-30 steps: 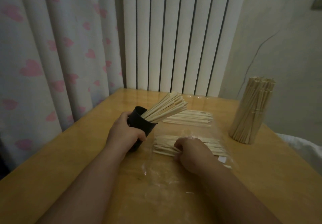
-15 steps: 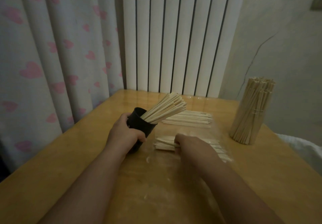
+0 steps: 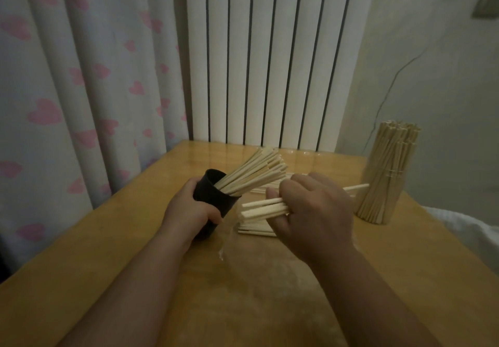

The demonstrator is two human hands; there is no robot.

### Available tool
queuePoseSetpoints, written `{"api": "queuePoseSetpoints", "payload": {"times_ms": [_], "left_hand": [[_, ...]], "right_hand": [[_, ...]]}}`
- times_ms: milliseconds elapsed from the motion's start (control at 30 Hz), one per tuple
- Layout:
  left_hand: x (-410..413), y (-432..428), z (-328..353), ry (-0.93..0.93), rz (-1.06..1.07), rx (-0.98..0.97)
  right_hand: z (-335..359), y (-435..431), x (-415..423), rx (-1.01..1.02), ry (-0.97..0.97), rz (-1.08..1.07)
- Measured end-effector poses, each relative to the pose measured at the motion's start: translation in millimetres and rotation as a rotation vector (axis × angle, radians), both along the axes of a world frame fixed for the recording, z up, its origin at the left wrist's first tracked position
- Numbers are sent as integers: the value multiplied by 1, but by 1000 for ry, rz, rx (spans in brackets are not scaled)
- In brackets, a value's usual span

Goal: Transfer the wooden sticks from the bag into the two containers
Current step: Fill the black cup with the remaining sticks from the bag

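Note:
My left hand (image 3: pixel 190 206) grips a black cup (image 3: pixel 213 198) tilted to the right, with a fan of wooden sticks (image 3: pixel 256 173) poking out of its mouth. My right hand (image 3: pixel 316 211) holds a small bundle of sticks (image 3: pixel 263 208) raised above the table, their ends pointing left toward the cup. More loose sticks (image 3: pixel 255 229) lie under that hand on the clear plastic bag (image 3: pixel 243 260). A second container (image 3: pixel 384 181), packed full of upright sticks, stands at the right.
The wooden table (image 3: pixel 108 252) ends close to a heart-patterned curtain (image 3: pixel 67 90) on the left and a white radiator (image 3: pixel 270 54) behind. A white cloth (image 3: pixel 469 227) lies past the table's right edge.
My right hand has closed on a bundle of sticks and lifted it off the bag, moving up and toward the cup. My left hand keeps the cup tilted in the same spot.

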State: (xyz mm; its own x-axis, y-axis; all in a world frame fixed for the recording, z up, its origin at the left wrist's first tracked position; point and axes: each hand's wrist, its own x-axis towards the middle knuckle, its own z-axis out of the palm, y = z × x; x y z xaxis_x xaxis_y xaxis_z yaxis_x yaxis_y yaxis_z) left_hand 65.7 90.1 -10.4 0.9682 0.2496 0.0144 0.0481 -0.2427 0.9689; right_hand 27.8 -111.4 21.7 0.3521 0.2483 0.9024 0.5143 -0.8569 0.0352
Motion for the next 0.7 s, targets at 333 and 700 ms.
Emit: {"api": "queuePoseSetpoints", "payload": {"times_ms": [333,700], "left_hand": [[0,-1,0,0,-16,-15],[0,1,0,-13,-39,-34]], "right_hand": [[-6,-7,14,251,3,68],[-5,-8,15,636,-93,231]]}}
